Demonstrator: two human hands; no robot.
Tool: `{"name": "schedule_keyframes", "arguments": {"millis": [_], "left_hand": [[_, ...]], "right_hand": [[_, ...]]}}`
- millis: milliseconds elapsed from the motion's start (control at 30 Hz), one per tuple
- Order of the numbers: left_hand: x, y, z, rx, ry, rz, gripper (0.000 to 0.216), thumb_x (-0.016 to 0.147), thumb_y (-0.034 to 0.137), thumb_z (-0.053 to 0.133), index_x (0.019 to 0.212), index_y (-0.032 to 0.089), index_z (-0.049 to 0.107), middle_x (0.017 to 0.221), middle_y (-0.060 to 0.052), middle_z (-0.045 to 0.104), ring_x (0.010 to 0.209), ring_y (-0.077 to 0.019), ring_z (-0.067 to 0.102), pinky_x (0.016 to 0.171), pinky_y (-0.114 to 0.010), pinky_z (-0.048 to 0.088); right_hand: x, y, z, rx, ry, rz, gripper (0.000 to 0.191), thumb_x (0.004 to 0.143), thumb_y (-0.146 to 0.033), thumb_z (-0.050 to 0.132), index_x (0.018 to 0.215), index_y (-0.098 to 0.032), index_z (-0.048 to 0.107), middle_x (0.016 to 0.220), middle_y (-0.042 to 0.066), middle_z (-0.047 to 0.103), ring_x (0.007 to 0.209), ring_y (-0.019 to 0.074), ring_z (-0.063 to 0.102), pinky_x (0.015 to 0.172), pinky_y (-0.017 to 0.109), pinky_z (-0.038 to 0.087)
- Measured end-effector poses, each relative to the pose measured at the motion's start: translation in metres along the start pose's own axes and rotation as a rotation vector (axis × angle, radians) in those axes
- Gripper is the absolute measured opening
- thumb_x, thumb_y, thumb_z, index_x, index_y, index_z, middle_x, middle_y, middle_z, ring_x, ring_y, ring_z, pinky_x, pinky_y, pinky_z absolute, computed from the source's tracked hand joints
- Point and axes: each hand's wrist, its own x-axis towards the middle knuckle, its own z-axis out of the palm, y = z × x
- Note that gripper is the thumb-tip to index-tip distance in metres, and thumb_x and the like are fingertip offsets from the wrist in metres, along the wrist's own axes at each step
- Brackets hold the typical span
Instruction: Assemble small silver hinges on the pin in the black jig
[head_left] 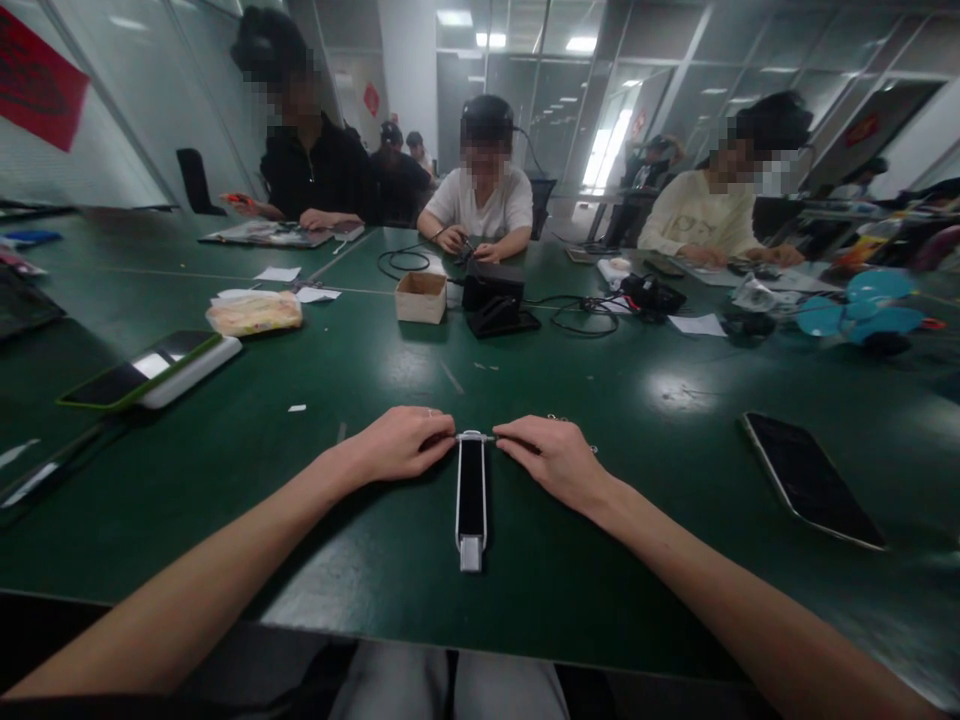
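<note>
A narrow black strap-like device with a white rim and a metal end (472,495) lies lengthwise on the green table (585,580) in front of me. My left hand (401,443) and my right hand (549,458) meet at its far end. Both hands have their fingers pinched on a thin metal pin or loop (472,437) at that end, one from each side. A small metal chain (559,418) shows just behind my right hand.
A dark phone (810,478) lies at the right, a green-cased phone on a white block (150,370) at the left. Farther off are a cardboard box (421,296), a black pouch (495,305), cables, a bagged item (253,312) and three seated people across the table.
</note>
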Motion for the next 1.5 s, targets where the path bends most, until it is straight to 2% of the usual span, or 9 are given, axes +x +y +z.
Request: {"name": "schedule_keyframes", "arguments": {"millis": [233, 400, 533, 1200, 1400, 1500], "left_hand": [[0.001, 0.001, -0.001, 0.018, -0.012, 0.010, 0.021, 0.094, 0.023, 0.040, 0.087, 0.015, 0.058, 0.079, -0.004, 0.060, 0.069, -0.0156, 0.057, 0.063, -0.025, 0.042], [0.001, 0.002, 0.000, 0.030, -0.026, 0.017, 0.020, 0.094, 0.022, 0.040, 0.089, 0.015, 0.058, 0.080, -0.005, 0.060, 0.069, -0.0159, 0.057, 0.063, -0.025, 0.043], [0.001, 0.004, 0.003, 0.044, -0.006, 0.022, 0.022, 0.094, 0.023, 0.038, 0.088, 0.015, 0.058, 0.079, -0.005, 0.060, 0.069, -0.0160, 0.057, 0.063, -0.026, 0.042], [0.003, 0.002, 0.006, -0.042, 0.020, 0.044, 0.023, 0.093, 0.026, 0.038, 0.087, 0.015, 0.058, 0.076, -0.004, 0.059, 0.066, -0.0150, 0.055, 0.061, -0.025, 0.040], [0.003, 0.001, 0.007, -0.042, 0.035, 0.052, 0.025, 0.094, 0.027, 0.037, 0.088, 0.015, 0.058, 0.076, -0.004, 0.060, 0.066, -0.0151, 0.055, 0.061, -0.025, 0.041], [0.003, 0.000, 0.008, -0.058, 0.042, 0.058, 0.025, 0.094, 0.027, 0.037, 0.088, 0.015, 0.058, 0.077, -0.004, 0.060, 0.066, -0.0149, 0.055, 0.061, -0.025, 0.041]], "right_hand": [[0.000, -0.002, 0.000, 0.006, -0.004, 0.012, 0.017, 0.085, -0.012, 0.062, 0.100, -0.013, 0.069, 0.093, 0.006, 0.073, 0.082, 0.0157, 0.068, 0.077, 0.030, 0.055], [0.000, -0.004, 0.004, 0.048, 0.038, 0.044, 0.014, 0.082, -0.012, 0.065, 0.094, -0.017, 0.070, 0.087, 0.002, 0.074, 0.075, 0.0156, 0.068, 0.071, 0.029, 0.054], [0.000, -0.006, 0.006, 0.061, 0.048, 0.049, 0.013, 0.082, -0.013, 0.066, 0.093, -0.019, 0.070, 0.088, 0.001, 0.074, 0.076, 0.0156, 0.068, 0.073, 0.030, 0.053], [-0.002, -0.001, 0.004, -0.042, -0.033, -0.007, 0.012, 0.088, -0.019, 0.058, 0.096, -0.017, 0.067, 0.086, 0.005, 0.071, 0.076, 0.0167, 0.061, 0.070, 0.031, 0.048], [0.001, -0.002, -0.008, -0.194, -0.138, -0.113, 0.023, 0.093, -0.026, 0.050, 0.101, -0.013, 0.066, 0.095, 0.010, 0.070, 0.084, 0.0208, 0.060, 0.074, 0.035, 0.046], [0.001, 0.006, -0.025, -0.305, -0.118, -0.114, 0.026, 0.093, -0.027, 0.047, 0.105, -0.012, 0.066, 0.100, 0.011, 0.069, 0.087, 0.0218, 0.060, 0.075, 0.036, 0.046]]}}
